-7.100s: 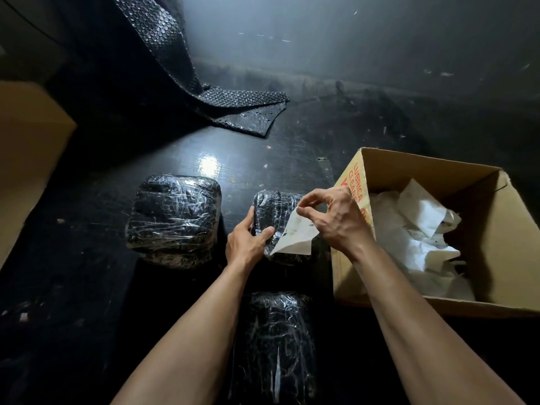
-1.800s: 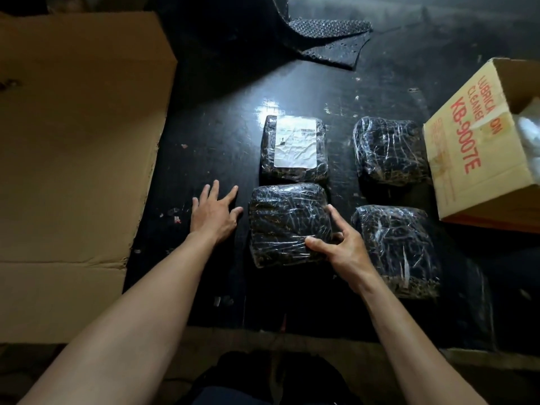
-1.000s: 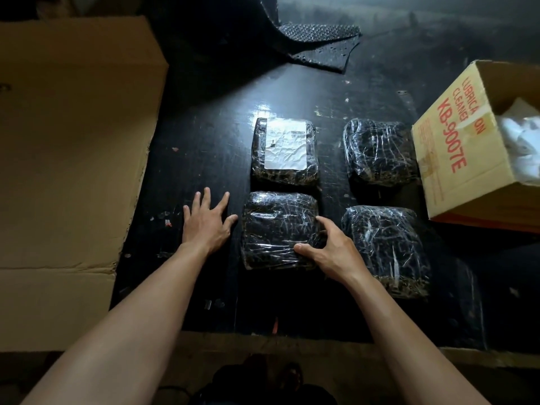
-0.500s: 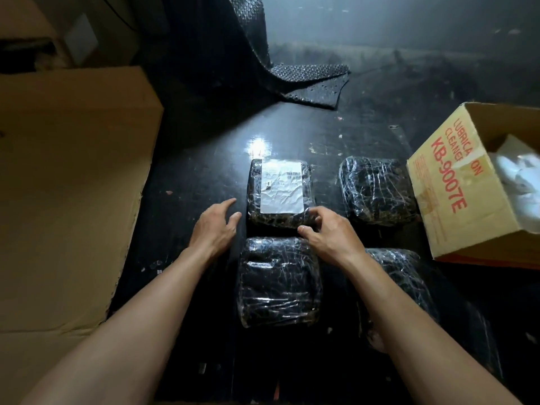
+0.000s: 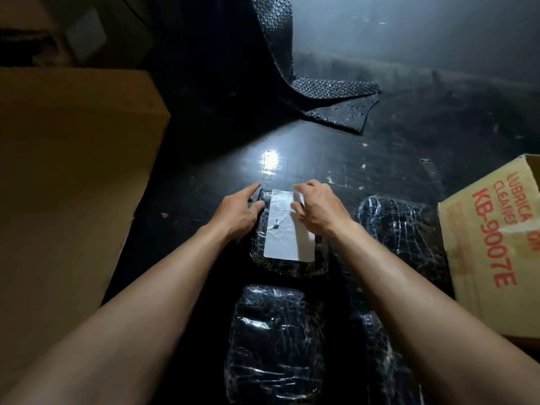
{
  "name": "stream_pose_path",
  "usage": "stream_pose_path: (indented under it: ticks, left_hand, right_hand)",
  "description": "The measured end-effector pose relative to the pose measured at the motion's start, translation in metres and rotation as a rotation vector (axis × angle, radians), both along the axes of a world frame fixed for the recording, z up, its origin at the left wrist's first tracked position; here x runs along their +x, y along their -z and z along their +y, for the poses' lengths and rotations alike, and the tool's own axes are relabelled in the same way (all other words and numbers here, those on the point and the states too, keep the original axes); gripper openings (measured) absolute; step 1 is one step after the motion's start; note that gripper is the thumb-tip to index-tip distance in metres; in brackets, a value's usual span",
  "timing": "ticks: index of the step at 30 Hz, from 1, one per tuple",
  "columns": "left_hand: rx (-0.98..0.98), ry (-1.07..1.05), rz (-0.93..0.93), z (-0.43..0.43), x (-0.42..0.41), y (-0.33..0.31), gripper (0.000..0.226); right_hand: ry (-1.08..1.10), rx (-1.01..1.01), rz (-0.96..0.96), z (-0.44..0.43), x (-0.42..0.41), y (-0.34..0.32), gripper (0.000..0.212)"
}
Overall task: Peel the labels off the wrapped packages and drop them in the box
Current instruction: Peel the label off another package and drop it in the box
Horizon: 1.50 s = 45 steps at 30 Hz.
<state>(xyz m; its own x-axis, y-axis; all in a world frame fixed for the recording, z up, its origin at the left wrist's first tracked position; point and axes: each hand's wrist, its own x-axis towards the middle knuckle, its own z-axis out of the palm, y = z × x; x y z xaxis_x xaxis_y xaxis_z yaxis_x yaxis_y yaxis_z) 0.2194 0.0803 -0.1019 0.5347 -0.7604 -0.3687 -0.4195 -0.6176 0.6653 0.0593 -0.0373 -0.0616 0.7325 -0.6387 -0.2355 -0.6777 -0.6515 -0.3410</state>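
Dark, glossy floor [image 5: 380, 159], scuffed, with one bright glare patch. Black bubble wrap sheet [image 5: 330, 95] at the far side; flattened cardboard [image 5: 73, 185] along the left.

Left hand [image 5: 238, 213]: fingers nearly straight and together, laid against the far left edge of the labelled package [image 5: 287, 264], thumb on its top face. Presses only; grips nothing.

Right hand [image 5: 320, 213]: fingers curled, thumb and forefinger pinched on the lifted far right corner of the white label [image 5: 285, 238]. Remainder of the label flat on the package top. Hands apart, one at each far corner.

Against half a second ago: left hand off the floor and on the package; right hand moved from the near right corner to the far right corner; label corner raised where it lay flat.

Bare wrapped packages: one directly nearer [image 5: 276, 343], one to the right [image 5: 400, 229], one partly hidden under the right forearm [image 5: 380, 361].

Box [image 5: 491, 244]: at the right edge, printed "KB-9007E" in red, just beside the right-hand package. Interior outside the frame; contents cannot be told.
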Motion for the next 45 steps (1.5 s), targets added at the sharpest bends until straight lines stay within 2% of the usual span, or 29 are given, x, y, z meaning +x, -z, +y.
stream_pose_path:
  ticks: [5,12,27,38,45]
  left_hand:
    - [-0.036,-0.032,0.086,-0.005,0.001,0.000,0.050]
    - [-0.076,-0.077,0.173,-0.002,-0.001,0.002,0.051]
    - [-0.065,-0.115,0.138,-0.006,-0.010,-0.002,0.045]
    - [-0.082,-0.193,0.140,-0.005,-0.011,-0.002,0.040]
    - [-0.109,-0.199,0.159,-0.008,-0.012,-0.003,0.039]
  right_hand:
    - [-0.027,-0.030,-0.007,-0.012,0.017,0.008,0.020]
    - [0.010,0.003,-0.176,-0.018,0.023,0.014,0.008]
    - [-0.076,0.027,-0.441,-0.012,0.002,0.024,0.006]
    - [-0.017,0.060,-0.529,-0.006,-0.003,0.010,0.004]
    - [0.005,0.088,-0.510,0.001,-0.024,0.007,0.010]
